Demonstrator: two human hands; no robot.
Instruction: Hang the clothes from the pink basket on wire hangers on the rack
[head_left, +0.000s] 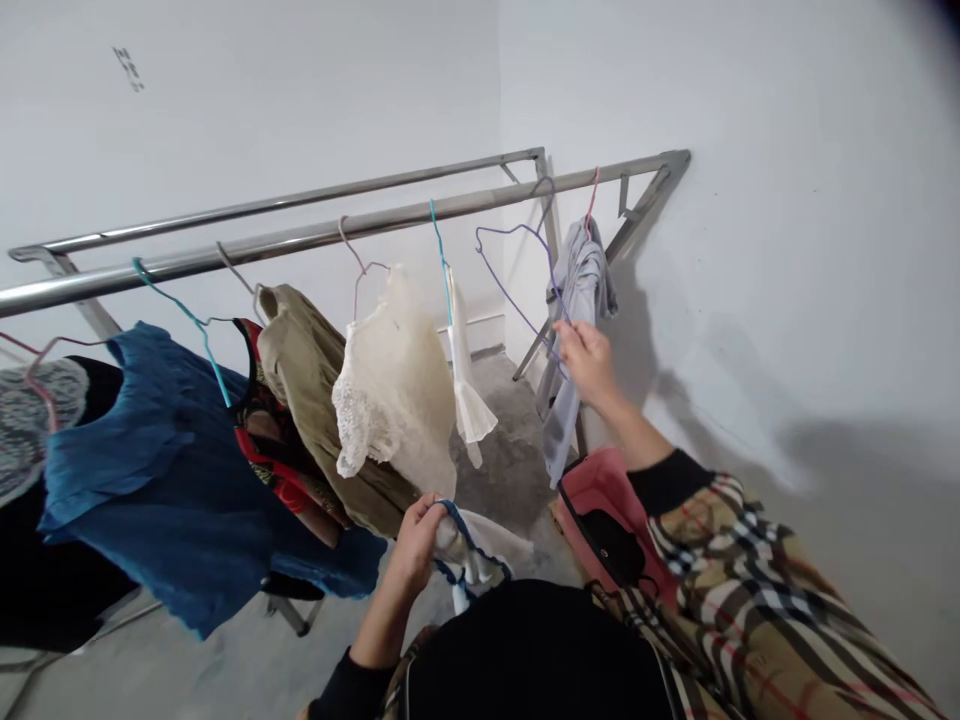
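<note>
My right hand is closed on the lower corner of a purple wire hanger, whose hook reaches the front metal rail. No garment hangs on it. Low in the middle, my left hand pinches the blue-trimmed edge of a white garment, which droops in front of me and is partly hidden by my black top. Just right of the purple hanger, a grey-blue garment hangs from a pink hanger. Left of it, a small white garment hangs on a turquoise hanger.
Along the rail to the left hang a cream lace top, an olive garment, a red and black garment and a blue top. A pink basin with a black item stands on the floor at right, near the white wall.
</note>
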